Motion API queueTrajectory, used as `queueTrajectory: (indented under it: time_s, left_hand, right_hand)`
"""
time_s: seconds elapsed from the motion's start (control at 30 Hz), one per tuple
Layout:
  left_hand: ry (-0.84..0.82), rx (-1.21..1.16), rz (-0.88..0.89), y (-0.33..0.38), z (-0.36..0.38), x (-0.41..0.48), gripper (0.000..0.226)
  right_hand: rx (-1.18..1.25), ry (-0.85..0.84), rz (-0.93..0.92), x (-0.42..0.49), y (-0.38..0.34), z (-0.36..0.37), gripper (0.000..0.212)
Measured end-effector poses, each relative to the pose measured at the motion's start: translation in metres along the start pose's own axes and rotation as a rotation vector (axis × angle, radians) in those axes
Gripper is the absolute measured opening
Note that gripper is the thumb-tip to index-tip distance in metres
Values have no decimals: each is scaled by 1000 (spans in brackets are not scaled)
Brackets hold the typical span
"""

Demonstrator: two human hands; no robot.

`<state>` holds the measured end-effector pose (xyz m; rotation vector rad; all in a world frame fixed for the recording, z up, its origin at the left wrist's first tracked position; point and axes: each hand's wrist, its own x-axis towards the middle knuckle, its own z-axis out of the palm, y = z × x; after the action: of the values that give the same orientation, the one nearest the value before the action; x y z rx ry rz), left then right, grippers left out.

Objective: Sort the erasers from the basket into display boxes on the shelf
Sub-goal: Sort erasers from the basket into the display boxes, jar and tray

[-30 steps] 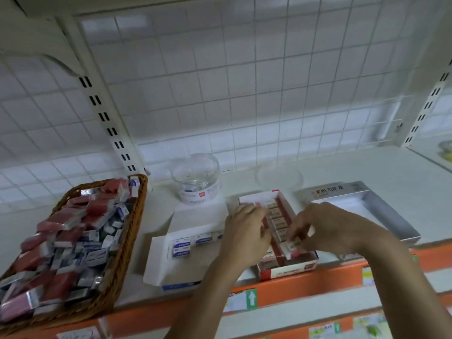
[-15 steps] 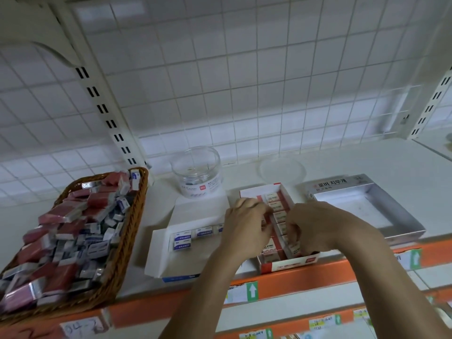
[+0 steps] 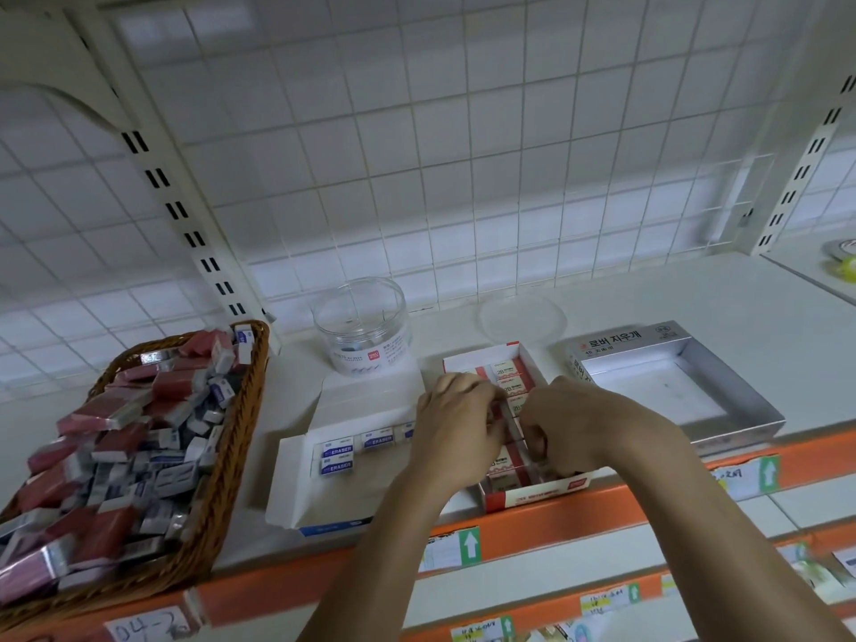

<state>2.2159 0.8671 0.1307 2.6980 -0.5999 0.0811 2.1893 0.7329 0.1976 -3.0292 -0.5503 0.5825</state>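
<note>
While both of my hands work over the red display box (image 3: 537, 495), its long axis runs from the shelf's (image 3: 695, 298) front edge back toward the tiled wall, with the far end swung slightly right. Erasers (image 3: 507, 370) inside it lie crosswise, long sides parallel to the front edge, and their cream labels read "2B". My right hand (image 3: 586, 426) has its fingers curled down into the box, pinching a wrapped eraser (image 3: 508, 417) that stands on edge, its length following the box's axis. My left hand (image 3: 456, 430) is curled over the left row, touching the same eraser; I cannot tell whether it grips anything.

Just left sits the white display box (image 3: 296, 474), lid flap folded back, also lengthwise front to back. A few blue-and-white erasers (image 3: 338, 456) lie near its middle, long axes along the front edge, each printed "ERASER". The wicker basket (image 3: 231, 437) fills the shelf's left end, heaped with red and blue-white erasers (image 3: 116, 456) pointing every way.

Right of the red box is a silver box (image 3: 648, 391) whose rear flap reads "로버 지우개". Behind the white box stands a clear jar (image 3: 363, 331) with a small red brand square, its print too small to read; its clear lid (image 3: 523, 317) lies flat toward the shelf's back edge. On the orange front strip (image 3: 815, 449), a green tag (image 3: 470, 545) shows a white up-arrow.
</note>
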Motion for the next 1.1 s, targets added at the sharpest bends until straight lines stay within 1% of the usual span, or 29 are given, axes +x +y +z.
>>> queueTrajectory:
  time_s: [0.1, 0.17, 0.2, 0.3, 0.37, 0.4, 0.5, 0.57, 0.67, 0.8, 0.93, 1.1]
  left_hand:
    - [-2, -5, 6, 0, 0, -1, 36]
    - [-1, -6, 14, -1, 1, -1, 35]
    - [0, -9, 17, -1, 1, -1, 35]
    - [38, -41, 21, -1, 1, -2, 33]
    - [102, -100, 32, 0, -1, -3, 29]
    - [133, -129, 36, 0, -2, -4, 26]
    - [222, -146, 36, -1, -7, -9, 24]
    - [259, -134, 12, -4, -13, -13, 25]
    - [313, -117, -25, -13, -23, -21, 22]
    - [338, -80, -89, -26, -35, -36, 20]
    - [399, 5, -146, -41, -50, -55, 21]
    - [448, 111, -184, -66, -69, -75, 26]
  right_hand:
    - [-7, 26, 19, 2, -1, 3, 15]
    - [26, 37, 52, 4, 0, 7, 27]
    - [41, 37, 60, 5, 0, 9, 28]
    - [158, 88, 70, 6, 2, 8, 10]
    - [284, 158, 73, 6, 2, 7, 13]
    - [325, 218, 70, 8, 2, 7, 14]
    - [395, 393, 67, 14, -1, 9, 19]
    - [424, 443, 60, 18, -7, 9, 22]
    - [437, 470, 26, 23, -20, 7, 20]
    - [440, 501, -68, 33, -43, 7, 18]
    - [447, 488, -114, 44, -69, 4, 18]
    - [430, 517, -185, 60, -104, 1, 23]
